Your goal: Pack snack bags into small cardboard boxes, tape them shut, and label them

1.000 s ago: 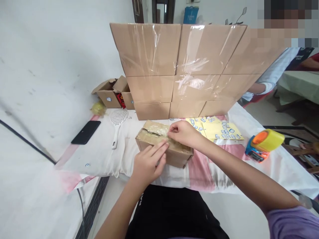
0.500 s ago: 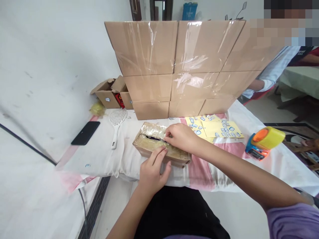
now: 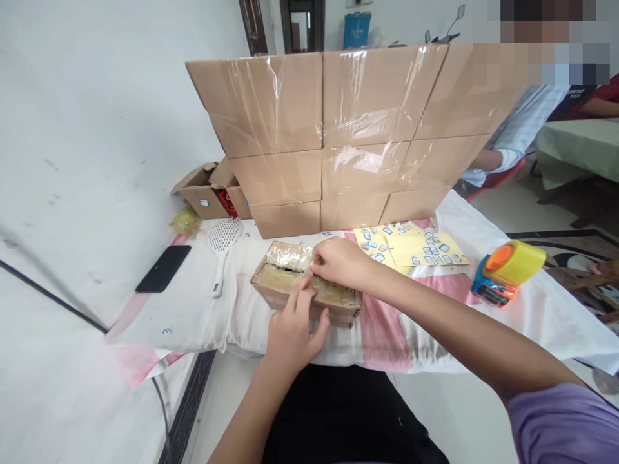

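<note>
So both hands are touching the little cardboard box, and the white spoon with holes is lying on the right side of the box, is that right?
Not quite: the white spoon with holes lies to the left of the little cardboard box, as the head view shows. Both hands, left and right, are touching the box.

Your small, brown cardboard box [image 3: 276,278] sits near the front edge of the cloth-covered worktop [image 3: 198,322], angled so its right end comes nearer you. Glossy, wrinkled tape [image 3: 293,256] coats its top, where a narrow dark gap shows.
</note>
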